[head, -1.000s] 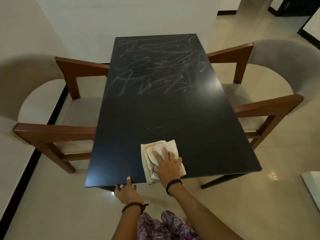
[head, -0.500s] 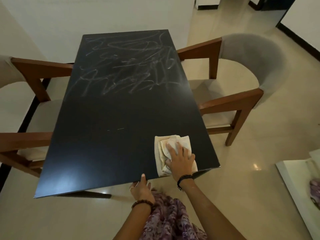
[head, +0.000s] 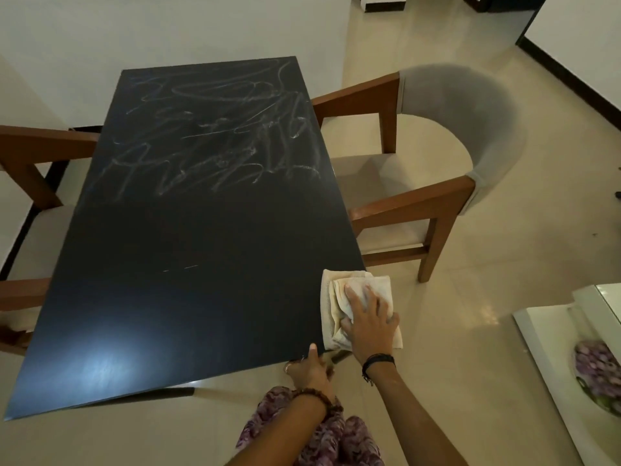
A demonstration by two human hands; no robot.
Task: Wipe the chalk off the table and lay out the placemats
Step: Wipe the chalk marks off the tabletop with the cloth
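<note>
Cream cloth (head: 339, 297) at near right corner of table (head: 201, 250), pressed flat under spread right hand (head: 368, 322); soft, light, best pinched by a fold; left hand (head: 307, 366) gripping near edge; chalk (head: 215, 136) far off.

walls (head: 168, 25) white | floor (head: 470, 348) glossy cream tile | wooden armchair (head: 437, 169) right

Cloth (head: 339, 297) on table's (head: 188, 297) near right corner, chalk (head: 218, 136) far end
</note>
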